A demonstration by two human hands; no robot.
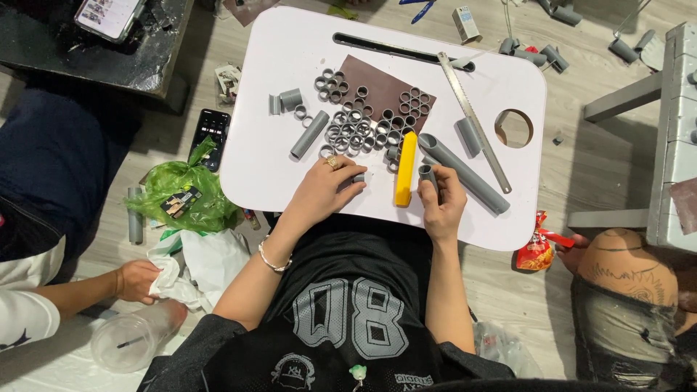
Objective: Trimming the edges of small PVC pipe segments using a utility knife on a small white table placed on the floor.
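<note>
Pipe piece [428, 176] — short, grey — stands pinched upright in the right hand [441, 203] at the counter's [290, 43] near edge. Left hand [323, 190], at nine o'clock of it, curls its fingers over a small ring [359, 177]. Beyond lie a yellow block [406, 168], cut rings [356, 131] and a saw blade [472, 120].

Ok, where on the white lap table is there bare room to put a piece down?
Free: the left strip of the white lap table, left of the short grey pipe, and the right edge below the round hole. Crowded: the brown sheet with grey rings, and around the yellow block, long pipe and saw blade.
</note>
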